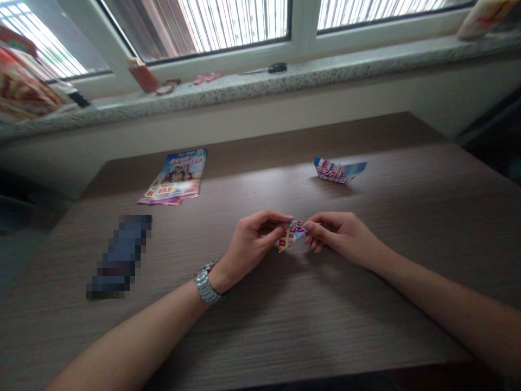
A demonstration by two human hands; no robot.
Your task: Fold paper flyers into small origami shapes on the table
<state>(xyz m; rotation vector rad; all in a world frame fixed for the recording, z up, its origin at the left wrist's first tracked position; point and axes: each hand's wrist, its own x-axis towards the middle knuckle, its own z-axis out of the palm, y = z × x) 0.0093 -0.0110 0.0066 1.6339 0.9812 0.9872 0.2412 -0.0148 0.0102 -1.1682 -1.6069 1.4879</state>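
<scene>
A small piece of folded printed paper [292, 234], coloured blue, red, white and yellow, is held just above the wooden table [252, 320]. My left hand [254, 236] pinches its left side between thumb and fingers. On the other side, my right hand [336, 233] grips the paper's right corner the same way. The fingertips hide both ends of the paper. Beyond my right hand stands a folded paper boat [340, 171] with similar blue and red print.
Printed flyers [177, 176] lie stacked at the back left. Nearer on the left is a dark, pixelated flat object [122, 255]. Behind the table, a stone windowsill [228, 89] carries a reddish-brown item [143, 76], a black-handled tool [277, 68] and a colourful bag [26, 84].
</scene>
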